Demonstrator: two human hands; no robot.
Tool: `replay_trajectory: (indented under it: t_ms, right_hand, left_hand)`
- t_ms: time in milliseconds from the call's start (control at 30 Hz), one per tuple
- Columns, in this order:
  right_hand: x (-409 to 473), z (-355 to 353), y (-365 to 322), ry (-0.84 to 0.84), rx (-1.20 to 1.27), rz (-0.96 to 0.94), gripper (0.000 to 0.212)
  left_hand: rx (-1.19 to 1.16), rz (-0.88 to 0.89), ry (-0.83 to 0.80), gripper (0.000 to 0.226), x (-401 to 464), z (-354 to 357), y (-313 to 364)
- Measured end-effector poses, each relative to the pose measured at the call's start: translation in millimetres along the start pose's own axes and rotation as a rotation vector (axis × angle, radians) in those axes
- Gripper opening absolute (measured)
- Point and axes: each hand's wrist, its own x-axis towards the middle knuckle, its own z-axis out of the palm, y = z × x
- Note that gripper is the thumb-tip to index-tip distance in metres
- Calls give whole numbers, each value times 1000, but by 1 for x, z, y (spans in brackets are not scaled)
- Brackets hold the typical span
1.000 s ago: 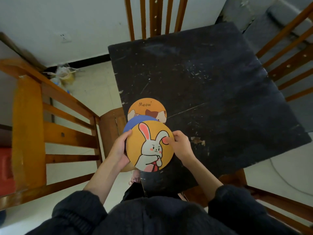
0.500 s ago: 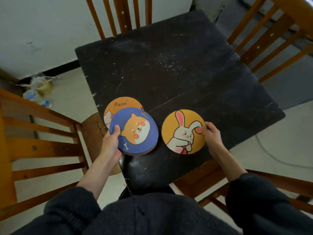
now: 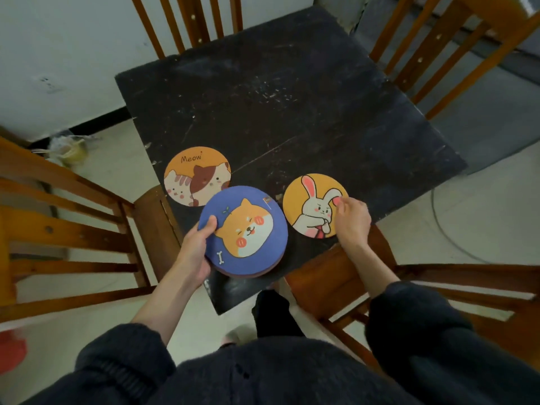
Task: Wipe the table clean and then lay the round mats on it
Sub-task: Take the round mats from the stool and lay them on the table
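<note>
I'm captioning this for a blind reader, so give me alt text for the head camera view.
A person lays round mats on a scuffed black table: the left hand holds a blue dog mat atop a small stack, the right hand touches a yellow rabbit mat, and an orange cat mat lies flat. Wooden chairs surround it.

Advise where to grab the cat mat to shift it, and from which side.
Take the cat mat at its left rim, coming from the table's left edge. It looks flat and thin, and that rim reaches the edge, so a pinch may get under. The blue mat in the left hand blocks the near side.
</note>
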Motion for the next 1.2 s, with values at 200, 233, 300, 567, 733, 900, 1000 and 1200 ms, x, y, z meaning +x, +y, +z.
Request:
replay_trajectory:
  t_ms: [200,233,300,567,733,900,1000,1200]
  right_hand:
    - [-143,38,9,-617,789,403,42]
    - [-172,45,26,-734,854,445,48]
    - [-212,54,57,-830,949,535,50]
    - [-340,19,196,-779,616,579,19]
    - [-355,-22,268,-552,573,632,16]
    - [-315,-91,338,-398,634,649,20]
    - [-275,-143,385,-305,585,603,25]
    - [-194,-256,456,-275,472,489,30]
  left_hand:
    - [76,25,-155,24,-67,-54,-53]
    - [88,18,-159,24,-82,-69,-69]
    - [124,-10,-151,24,-102,-94,-96]
    - [171,-348,-193,35,-192,-154,-235]
    - [219,-501,-221,36,-225,-110,-293]
    - [221,-603,-325,33,-235,-12,-331]
    - [215,-636,-362,35,-245,67,-364]
    - [154,-678,-419,43,-273,201,-426]
